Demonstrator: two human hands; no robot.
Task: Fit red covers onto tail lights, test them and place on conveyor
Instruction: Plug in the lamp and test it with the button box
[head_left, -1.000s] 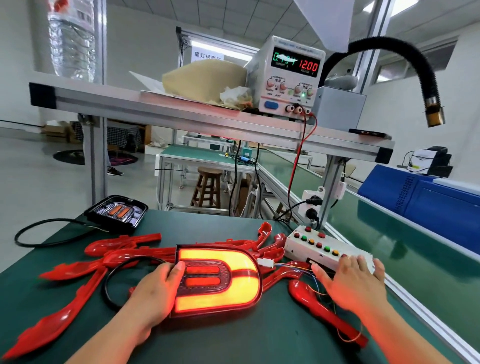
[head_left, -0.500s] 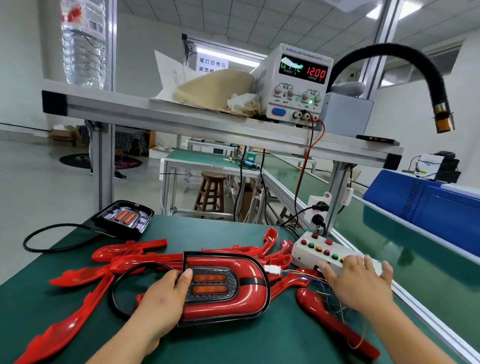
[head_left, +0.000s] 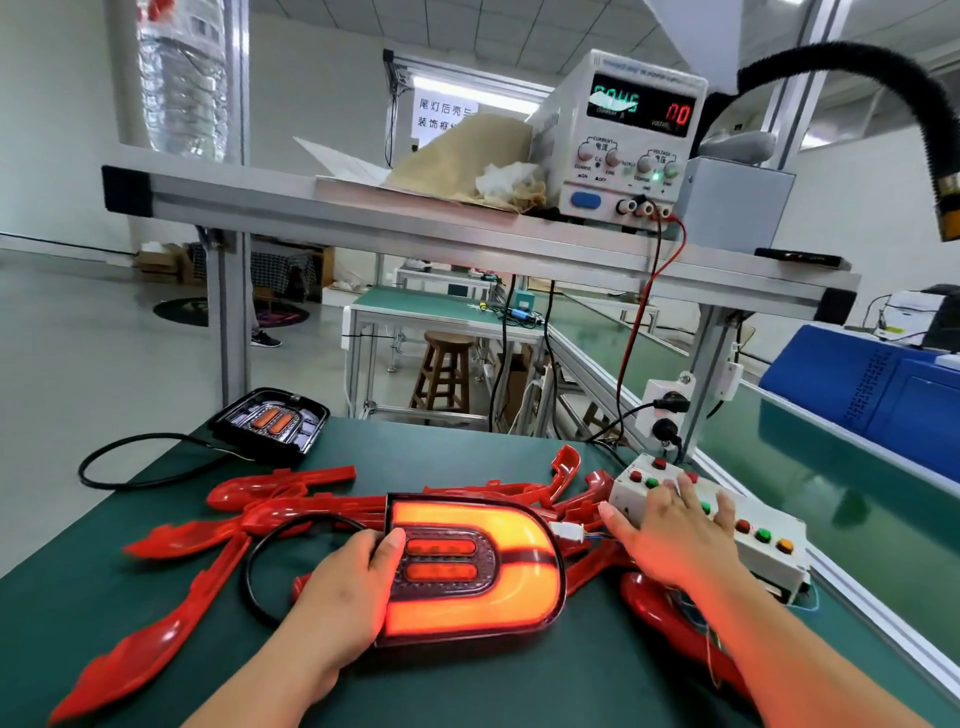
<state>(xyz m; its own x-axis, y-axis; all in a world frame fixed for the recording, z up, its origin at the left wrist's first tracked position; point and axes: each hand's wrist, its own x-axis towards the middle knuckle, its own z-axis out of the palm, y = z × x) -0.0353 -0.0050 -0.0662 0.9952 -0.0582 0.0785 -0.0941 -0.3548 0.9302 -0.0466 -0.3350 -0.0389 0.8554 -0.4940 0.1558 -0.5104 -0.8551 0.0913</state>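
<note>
The fingers of the left hand (head_left: 343, 597) are curled round the flat left end of a D-shaped tail light (head_left: 472, 566) with a red cover fitted in its black rim. The thumb lies across the face beside the two inner oblong lamps, so the hand grips the piece and holds it flat on the dark green bench mat (head_left: 467, 686). The tail light is lit, its outer band glowing orange-yellow (the glow tints both hands), and it sits at the near middle of the mat, on top of a scatter of loose red plastic covers (head_left: 291, 499) that spread to the left and behind it. A black cable (head_left: 249, 571) loops out from its left end, and a small white connector (head_left: 566, 531) sits at its right end with thin wires running towards the right. The right hand (head_left: 670, 540) is spread flat, fingers straight and apart, pressing down on the top of a white switch box (head_left: 774, 569) with red, green and orange push buttons; it holds nothing. Which button lies under the fingertips cannot be told. Just beyond the box runs the long green conveyor (head_left: 779, 467). At the far left of the mat lies a black tail-light base (head_left: 270, 421) with no cover, two orange lamps showing. On the aluminium shelf (head_left: 415, 218) above stands a white bench power supply (head_left: 623, 140), its red and green digits lit but blurred, with red and black leads hanging down from it.
</note>
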